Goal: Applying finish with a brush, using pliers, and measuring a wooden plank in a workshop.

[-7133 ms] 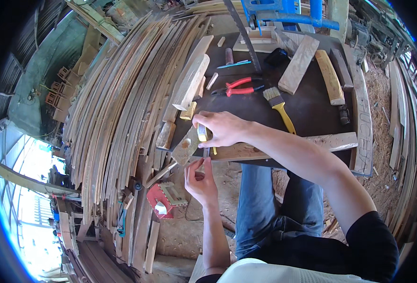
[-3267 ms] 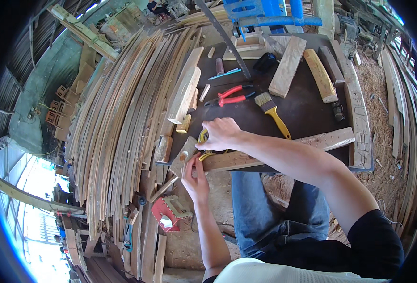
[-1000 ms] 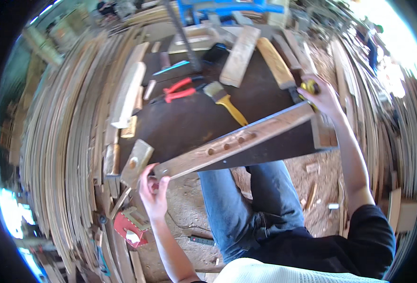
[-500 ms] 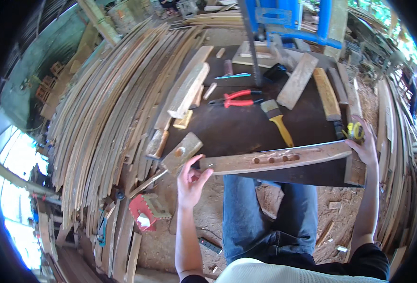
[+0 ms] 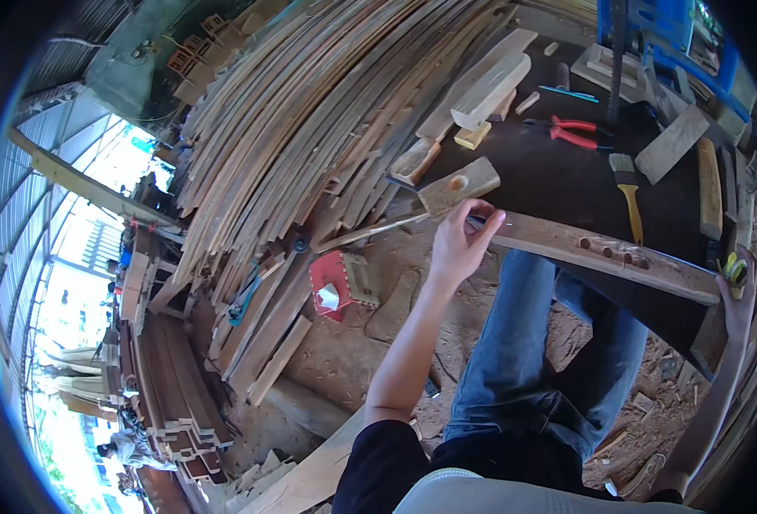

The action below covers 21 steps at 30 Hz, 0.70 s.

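Note:
A wooden board (image 5: 670, 275) with a row of round holes and a rough gouged patch lies along the near edge of the dark worktable (image 5: 550, 184). My left hand (image 5: 464, 244) pinches the board's left end, fingers over the top. At the other end, my right hand (image 5: 738, 300) grips a yellow tape measure (image 5: 736, 269) against the board. A thin, pale blue-white strip, seemingly the tape's blade, runs along the board's far edge. Whether my left fingertips also hold the blade's end is hidden. Just beyond my left hand rests a short wood block (image 5: 472, 182) with a hole.
On the table lie red-handled pliers (image 5: 571, 133), a yellow-handled brush (image 5: 630, 201) and several wood pieces. A blue machine frame (image 5: 695, 73) with a vertical blade stands behind. Long planks (image 5: 310, 120) are stacked to the left. A red box (image 5: 329, 278) sits on the floor.
My view has swung left, so the table and board appear farther right and tilted. Both hands keep their places at the board's two ends.

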Tool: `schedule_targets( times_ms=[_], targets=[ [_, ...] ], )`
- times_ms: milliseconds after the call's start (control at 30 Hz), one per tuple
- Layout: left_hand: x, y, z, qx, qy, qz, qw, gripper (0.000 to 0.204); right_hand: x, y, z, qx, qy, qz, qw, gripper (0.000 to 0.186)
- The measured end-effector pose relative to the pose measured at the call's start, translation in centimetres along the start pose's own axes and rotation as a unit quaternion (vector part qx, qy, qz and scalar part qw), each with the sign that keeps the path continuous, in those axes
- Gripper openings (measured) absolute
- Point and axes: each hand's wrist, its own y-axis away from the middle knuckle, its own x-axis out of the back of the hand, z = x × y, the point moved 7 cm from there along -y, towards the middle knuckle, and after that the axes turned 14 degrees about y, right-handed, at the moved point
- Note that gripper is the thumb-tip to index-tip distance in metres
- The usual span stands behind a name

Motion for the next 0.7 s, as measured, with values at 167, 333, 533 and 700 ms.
schedule_targets(
  times_ms=[167,333,533,700],
  targets=[
    [1.3,1.3,-1.5,0.049,0.062,0.038,0.996,0.032,-1.1,-1.5,-2.0,0.021,0.009,-0.043,0.999,0.072],
    [3.4,3.3,-1.6,0.011,0.084,0.099,0.991,0.035,-1.7,-3.0,-5.0,0.048,-0.009,-0.080,0.996,0.072],
    [4.3,4.7,-3.4,0.151,0.156,0.100,0.971,0.045,-2.9,-4.3,-5.3,0.089,-0.033,-0.111,0.989,0.073],
    [4.1,4.5,-4.0,0.180,0.210,0.087,0.957,0.051,-3.3,-4.2,-3.8,0.092,-0.021,-0.103,0.990,0.070]
  ],
)
